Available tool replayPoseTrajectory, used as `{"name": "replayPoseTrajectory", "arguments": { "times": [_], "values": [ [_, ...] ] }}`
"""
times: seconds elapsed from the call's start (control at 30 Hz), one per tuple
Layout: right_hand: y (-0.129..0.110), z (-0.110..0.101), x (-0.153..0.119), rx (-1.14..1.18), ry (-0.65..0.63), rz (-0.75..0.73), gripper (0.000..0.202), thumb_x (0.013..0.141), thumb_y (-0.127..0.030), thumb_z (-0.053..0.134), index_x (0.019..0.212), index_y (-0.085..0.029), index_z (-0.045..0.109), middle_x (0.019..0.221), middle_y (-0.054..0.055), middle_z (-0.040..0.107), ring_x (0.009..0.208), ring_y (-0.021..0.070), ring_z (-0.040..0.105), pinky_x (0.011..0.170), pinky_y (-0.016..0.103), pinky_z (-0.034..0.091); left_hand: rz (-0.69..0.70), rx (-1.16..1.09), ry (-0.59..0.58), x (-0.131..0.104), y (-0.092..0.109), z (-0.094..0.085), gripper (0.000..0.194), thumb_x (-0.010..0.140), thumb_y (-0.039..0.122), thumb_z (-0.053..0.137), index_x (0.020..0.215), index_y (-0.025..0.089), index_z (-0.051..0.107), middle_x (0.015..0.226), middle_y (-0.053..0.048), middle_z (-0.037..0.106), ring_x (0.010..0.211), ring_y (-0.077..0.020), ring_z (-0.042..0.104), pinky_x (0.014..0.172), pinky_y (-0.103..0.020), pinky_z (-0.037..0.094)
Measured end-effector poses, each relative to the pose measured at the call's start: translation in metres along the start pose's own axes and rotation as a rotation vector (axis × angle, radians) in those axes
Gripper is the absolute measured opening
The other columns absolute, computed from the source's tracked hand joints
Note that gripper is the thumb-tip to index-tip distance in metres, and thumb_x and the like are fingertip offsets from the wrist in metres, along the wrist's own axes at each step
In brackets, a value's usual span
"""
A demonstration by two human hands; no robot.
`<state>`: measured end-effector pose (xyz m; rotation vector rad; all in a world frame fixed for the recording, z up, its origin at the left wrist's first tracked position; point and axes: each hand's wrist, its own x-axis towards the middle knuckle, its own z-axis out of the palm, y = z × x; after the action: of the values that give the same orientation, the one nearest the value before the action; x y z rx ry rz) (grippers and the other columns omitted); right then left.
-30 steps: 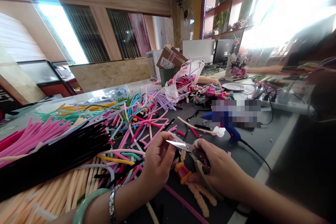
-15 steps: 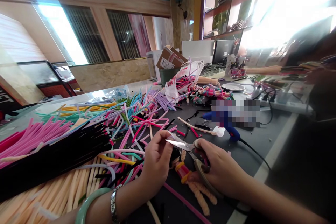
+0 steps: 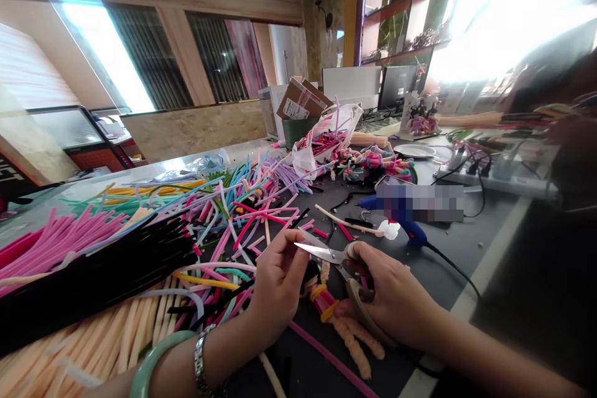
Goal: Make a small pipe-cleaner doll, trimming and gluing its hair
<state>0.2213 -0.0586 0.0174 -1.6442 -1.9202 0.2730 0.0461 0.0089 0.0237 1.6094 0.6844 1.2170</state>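
My right hand [image 3: 392, 292] is wrapped round the handles of a pair of scissors [image 3: 326, 253], whose blades point left. The blade tips are beside the fingertips of my left hand [image 3: 280, 280]. Those fingers are pinched together; what they hold is too small to make out. Below the blades, a doll of fuzzy stems [image 3: 324, 301] has a black head, a red body with yellow bands and peach legs. Its body is close to my right fingers, and its legs hang toward the lower right.
Bundles of black stems [image 3: 107, 273], peach stems [image 3: 107, 336] and pink stems [image 3: 74, 242] lie left. A blue glue gun [image 3: 410, 227] with a black cable is right. A plastic bag [image 3: 305, 158] and a cardboard box [image 3: 303, 99] stand behind.
The view has shifted very slightly. Both hands, the scissors and the doll keep almost the same positions.
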Motion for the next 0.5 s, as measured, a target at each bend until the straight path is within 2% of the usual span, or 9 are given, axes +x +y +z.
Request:
{"name": "replayPoseTrajectory", "arguments": {
  "times": [0.2,0.33,0.5],
  "values": [
    [0.0002,0.0007,-0.0011,-0.021,0.081,-0.058,0.037,0.067,-0.035,0.067,0.091,-0.021,0.043,0.090,0.005,0.057,0.079,0.0222,0.055,0.071,0.035,0.045,0.017,-0.005,0.002,0.0009,0.0040,0.0018,0.019,0.084,0.035,0.058,0.080,0.017,0.052,0.064,0.004,0.049,0.049,-0.0070,0.041,0.044,-0.018,0.035],
    [0.0011,0.0017,-0.0005,-0.018,0.088,-0.073,0.040,0.066,-0.034,0.069,0.092,-0.022,0.042,0.093,0.006,0.055,0.084,0.0239,0.053,0.073,0.036,0.045,0.026,0.002,-0.005,0.0019,0.0050,0.0022,0.021,0.083,0.037,0.059,0.080,0.017,0.052,0.065,0.003,0.049,0.048,-0.0071,0.042,0.043,-0.018,0.036],
    [0.0022,0.0023,-0.0010,0.011,0.076,-0.086,0.043,0.065,-0.035,0.071,0.093,-0.022,0.042,0.094,0.005,0.054,0.084,0.0226,0.053,0.072,0.035,0.045,-0.004,-0.017,-0.070,-0.0004,0.0019,0.0010,0.018,0.084,0.033,0.056,0.079,0.018,0.050,0.063,0.005,0.044,0.045,-0.0059,0.039,0.041,-0.017,0.035]
  ]
}}
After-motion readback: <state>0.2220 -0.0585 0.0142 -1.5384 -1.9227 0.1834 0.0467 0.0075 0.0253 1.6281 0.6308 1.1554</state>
